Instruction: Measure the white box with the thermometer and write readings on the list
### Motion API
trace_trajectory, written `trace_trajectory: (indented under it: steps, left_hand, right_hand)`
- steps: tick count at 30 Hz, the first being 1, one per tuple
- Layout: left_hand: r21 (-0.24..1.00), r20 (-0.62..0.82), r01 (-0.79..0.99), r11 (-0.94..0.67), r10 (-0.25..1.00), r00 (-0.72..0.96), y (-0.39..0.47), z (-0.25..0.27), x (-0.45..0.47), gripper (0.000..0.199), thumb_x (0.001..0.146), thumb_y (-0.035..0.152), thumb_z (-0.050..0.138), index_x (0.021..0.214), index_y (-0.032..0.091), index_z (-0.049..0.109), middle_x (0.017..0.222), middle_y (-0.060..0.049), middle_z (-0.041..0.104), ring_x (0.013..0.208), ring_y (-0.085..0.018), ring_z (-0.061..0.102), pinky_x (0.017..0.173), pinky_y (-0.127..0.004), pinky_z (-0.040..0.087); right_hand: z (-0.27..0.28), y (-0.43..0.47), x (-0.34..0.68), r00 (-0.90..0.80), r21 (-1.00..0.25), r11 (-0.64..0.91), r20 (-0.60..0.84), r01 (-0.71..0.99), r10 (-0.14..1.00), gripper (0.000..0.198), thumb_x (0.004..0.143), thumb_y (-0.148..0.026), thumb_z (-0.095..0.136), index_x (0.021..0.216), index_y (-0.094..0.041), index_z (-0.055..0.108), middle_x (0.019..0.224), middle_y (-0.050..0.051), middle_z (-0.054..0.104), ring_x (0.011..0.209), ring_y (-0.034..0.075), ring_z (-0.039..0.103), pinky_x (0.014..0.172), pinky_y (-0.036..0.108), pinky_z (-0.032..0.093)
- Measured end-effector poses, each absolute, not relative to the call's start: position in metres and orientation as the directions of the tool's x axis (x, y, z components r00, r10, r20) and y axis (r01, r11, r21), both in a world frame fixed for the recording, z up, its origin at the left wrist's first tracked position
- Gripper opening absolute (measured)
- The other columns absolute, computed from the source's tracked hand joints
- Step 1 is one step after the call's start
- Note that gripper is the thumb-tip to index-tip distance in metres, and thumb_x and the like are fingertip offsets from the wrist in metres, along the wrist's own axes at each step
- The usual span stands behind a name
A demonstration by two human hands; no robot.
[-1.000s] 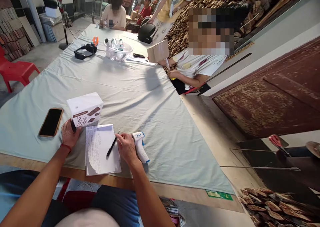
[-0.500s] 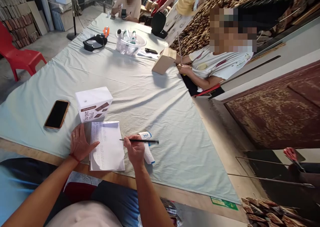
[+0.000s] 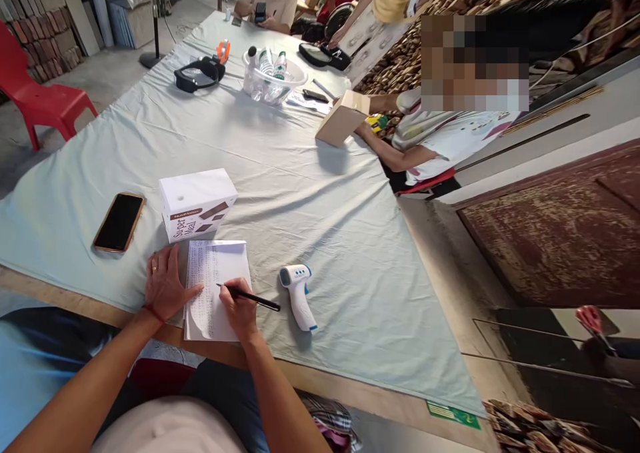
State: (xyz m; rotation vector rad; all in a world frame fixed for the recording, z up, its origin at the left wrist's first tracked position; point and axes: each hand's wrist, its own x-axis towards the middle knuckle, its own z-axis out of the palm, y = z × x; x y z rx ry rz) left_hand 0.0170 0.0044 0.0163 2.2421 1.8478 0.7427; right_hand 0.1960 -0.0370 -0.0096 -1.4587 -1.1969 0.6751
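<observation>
A notepad (image 3: 230,266) with written lines on its left side lies near the table's front edge, one bottom corner curled. My left hand (image 3: 166,283) rests flat along its left edge, fingers spread and thumb on the paper. In my right hand (image 3: 241,310) is a black pen (image 3: 257,299), its tip at the middle of the page by the written lines. To the right lies a white and blue infrared thermometer (image 3: 297,296). Just beyond the pad stands a white box (image 3: 197,200) with brown print, and a phone (image 3: 119,222) lies to its left.
Farther back on the cloth-covered table (image 3: 320,213) are a black headset (image 3: 200,74), an orange tape roll (image 3: 223,51), a basin (image 3: 297,80) of bottles and a cardboard box (image 3: 343,120). A person (image 3: 435,133) sits at the right side; others are at the far end. A red chair (image 3: 55,100) stands left.
My right hand has moved left with the pen, from beside the pad onto the page, uncovering the thermometer. My left hand stays on the pad. The black case at the back now lies flat.
</observation>
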Motion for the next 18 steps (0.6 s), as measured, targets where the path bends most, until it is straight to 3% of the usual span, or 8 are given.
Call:
trace_trajectory:
  steps: [18]
  left_hand:
    - [0.448, 0.245, 0.865, -0.227, 0.961, 0.126, 0.0041, 0.0166, 0.0168, 0.095, 0.067, 0.048, 0.078, 0.145, 0.012, 0.038, 0.140, -0.022, 0.052, 0.131, -0.042, 0.045, 0.114, -0.061, 0.030]
  right_hand:
    - [-0.0099, -0.0370, 0.1935, 0.265, -0.914, 0.082, 0.200, 0.398, 0.943, 0.016, 0.081, -0.034, 0.057, 0.070, -0.024, 0.055, 0.055, -0.005, 0.051, 0.052, 0.013, 0.047, 0.053, 0.026, 0.041]
